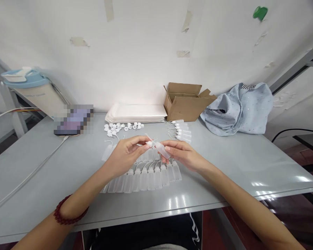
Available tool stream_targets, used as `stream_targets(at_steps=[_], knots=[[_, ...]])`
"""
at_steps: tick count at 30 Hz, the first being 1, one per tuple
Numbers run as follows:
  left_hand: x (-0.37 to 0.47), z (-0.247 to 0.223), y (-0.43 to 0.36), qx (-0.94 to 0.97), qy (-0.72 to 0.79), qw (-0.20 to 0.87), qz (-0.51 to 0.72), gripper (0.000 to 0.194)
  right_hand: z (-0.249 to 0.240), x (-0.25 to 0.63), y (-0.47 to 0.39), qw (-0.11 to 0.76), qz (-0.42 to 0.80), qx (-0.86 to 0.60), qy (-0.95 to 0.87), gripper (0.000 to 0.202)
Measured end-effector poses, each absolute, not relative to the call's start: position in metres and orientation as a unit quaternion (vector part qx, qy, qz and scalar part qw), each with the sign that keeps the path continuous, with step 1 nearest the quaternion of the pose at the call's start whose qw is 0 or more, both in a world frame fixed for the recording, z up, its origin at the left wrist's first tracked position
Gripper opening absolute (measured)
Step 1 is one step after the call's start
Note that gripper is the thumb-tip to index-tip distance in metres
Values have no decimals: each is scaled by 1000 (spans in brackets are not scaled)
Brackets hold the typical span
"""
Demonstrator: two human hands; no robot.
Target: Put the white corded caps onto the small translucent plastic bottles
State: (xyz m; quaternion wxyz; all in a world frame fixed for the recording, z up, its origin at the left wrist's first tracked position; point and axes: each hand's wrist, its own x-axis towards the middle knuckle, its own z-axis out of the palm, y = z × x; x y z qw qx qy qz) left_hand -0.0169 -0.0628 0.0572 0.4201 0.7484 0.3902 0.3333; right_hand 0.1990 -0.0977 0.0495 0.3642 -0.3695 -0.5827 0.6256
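Between thumb and fingers, my left hand (130,152) pinches a small white cap (149,143). My right hand (182,152) holds a translucent plastic bottle (162,150), tilted, with its neck toward the cap. The cap and the neck are very close; whether they touch I cannot tell. Below the hands lies a row of similar bottles (144,180) with white tops and thin strings. Another row behind it is partly hidden by my hands. Loose white caps (112,129) lie farther back on the left, and several white-topped clear pieces (179,132) lie at the back right.
On the grey table (240,163), a stack of white padded envelopes (138,113) and an open cardboard box (185,106) stand by the wall. A light blue cloth hat (237,111) is right. At left are a phone (74,121) with a cable and a large cup (39,93).
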Motion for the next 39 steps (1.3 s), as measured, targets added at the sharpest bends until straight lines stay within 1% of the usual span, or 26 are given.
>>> stream_targets(at_steps=[4, 11, 14, 18, 20, 22, 24, 26, 29, 32, 36, 39], knots=[[-15, 55, -65, 770, 376, 399, 326, 20, 43, 197, -96, 367, 646, -347, -572, 28], [-14, 53, -68, 821, 366, 323, 295, 19, 36, 195, -98, 363, 575, -403, -613, 24], [-13, 53, -69, 817, 378, 336, 278, 21, 36, 191, -102, 364, 502, -447, -645, 22], [-12, 54, -69, 805, 386, 384, 236, 25, 36, 187, -107, 348, 379, -484, -708, 23], [-11, 55, -69, 798, 389, 407, 218, 28, 35, 186, -108, 346, 353, -486, -720, 24], [-11, 54, -70, 797, 384, 415, 216, 28, 35, 186, -107, 354, 380, -483, -705, 23], [-10, 52, -71, 807, 371, 398, 228, 26, 35, 187, -106, 361, 441, -479, -667, 24], [-9, 49, -71, 827, 352, 356, 254, 21, 36, 188, -104, 360, 520, -475, -612, 24], [-8, 42, -71, 861, 294, 266, 320, 14, 38, 189, -100, 355, 628, -454, -523, 22], [-8, 37, -70, 878, 227, 206, 368, 12, 41, 191, -97, 345, 683, -435, -474, 23], [-9, 36, -70, 876, 208, 201, 386, 15, 43, 194, -96, 327, 728, -421, -430, 24], [-9, 39, -71, 866, 226, 234, 381, 15, 44, 195, -97, 316, 739, -425, -417, 24]])
